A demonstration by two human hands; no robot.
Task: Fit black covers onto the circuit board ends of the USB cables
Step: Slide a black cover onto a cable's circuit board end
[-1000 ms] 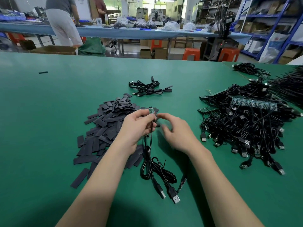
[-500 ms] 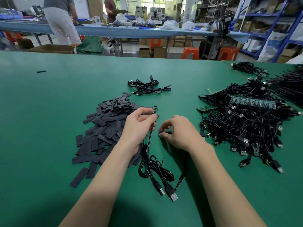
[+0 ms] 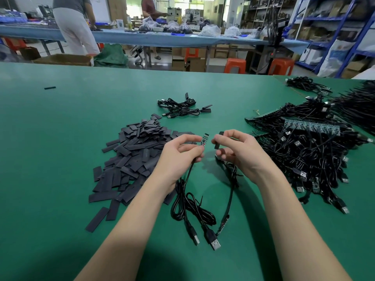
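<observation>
My left hand [image 3: 178, 155] pinches a black USB cable [image 3: 190, 205] just below its small green circuit board [image 3: 204, 138], which points up and away. My right hand [image 3: 237, 151] pinches a flat black cover [image 3: 218, 139] upright, a short gap to the right of the board. The cable hangs down from my left hand and coils on the green table [image 3: 60, 138], its USB plugs [image 3: 215, 243] lying near me. A second cable [image 3: 230, 197] with a bare board end lies under my right wrist. A heap of black covers [image 3: 134, 157] lies left of my hands.
A big tangle of USB cables [image 3: 308, 155] with board strips fills the right side. A small bundle of cables [image 3: 182, 108] lies farther out at the middle. One stray cover [image 3: 50, 88] sits far left. People stand at a blue bench [image 3: 182, 39] behind the table.
My right hand has lifted off the table with a black cover pinched in it and come up level with the board. My left hand has raised the board end slightly.
</observation>
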